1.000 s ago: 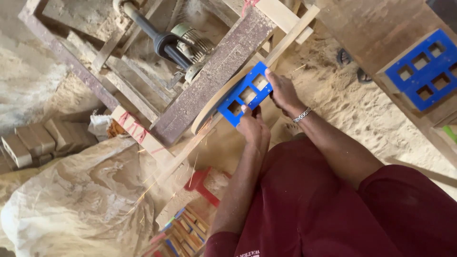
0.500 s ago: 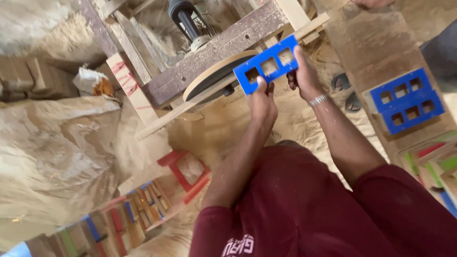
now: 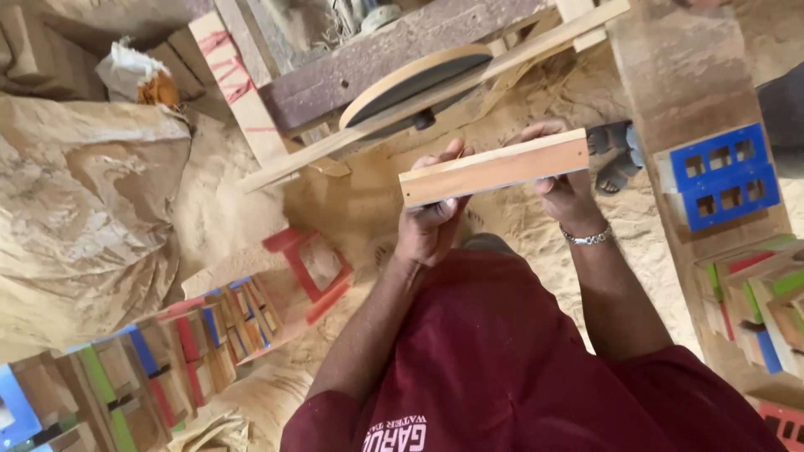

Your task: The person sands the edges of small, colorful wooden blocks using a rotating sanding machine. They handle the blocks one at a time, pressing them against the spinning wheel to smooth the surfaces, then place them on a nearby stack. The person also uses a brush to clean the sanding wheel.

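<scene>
My left hand [image 3: 431,222] and right hand [image 3: 565,188] clasp ends of wooden block [image 3: 494,170], edge-on toward me, bare face visible, just in front of sanding disc [image 3: 416,79].

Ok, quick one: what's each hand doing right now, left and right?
Left hand: closed on the left end of the wooden piece, held edge-on.
Right hand: closed on the right end of the same piece.

A flat wooden board [image 3: 494,171] (bare edge towards us), held level, slightly tilted up toward two o'clock.
</scene>
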